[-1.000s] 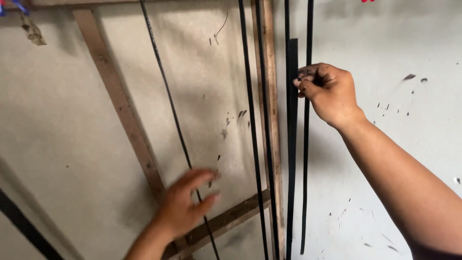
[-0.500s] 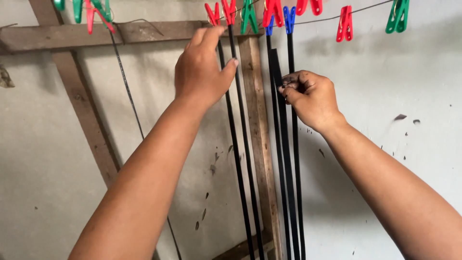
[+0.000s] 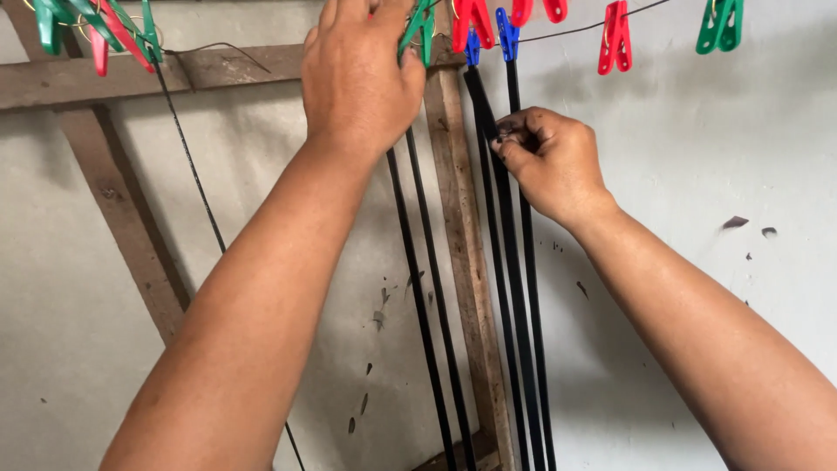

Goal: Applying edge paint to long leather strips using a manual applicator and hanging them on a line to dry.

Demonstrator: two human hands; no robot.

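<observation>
Pale, scuffed plaster fills the background, crossed by a weathered wooden frame (image 3: 458,262) whose upright post runs from twelve o'clock down toward six, with a horizontal rail (image 3: 131,77) reaching off to ten o'clock. Along the top edge a thin wire (image 3: 575,31) carries a row of plastic clothes pegs: green and red ones (image 3: 96,30) at eleven o'clock, a blue peg (image 3: 504,24) just right of twelve, a red peg (image 3: 615,35) and a green peg (image 3: 720,24) toward one o'clock. Long black strips (image 3: 510,288) hang straight down from the pegs, just right of the post, reaching the bottom edge at six o'clock; two more black strips (image 3: 427,314) hang just left of the post. The left hand (image 3: 362,83) is raised to twelve o'clock, back toward the camera, its fingers curled over the top of those left strips at a green peg (image 3: 422,26); how the fingertips close cannot be told, since the hand hides them. The right hand (image 3: 549,161), near one o'clock, pinches one hanging strip between thumb and bent fingers, pressed together just below the blue peg. A single thin black cord (image 3: 187,166) hangs apart at nine o'clock.
</observation>
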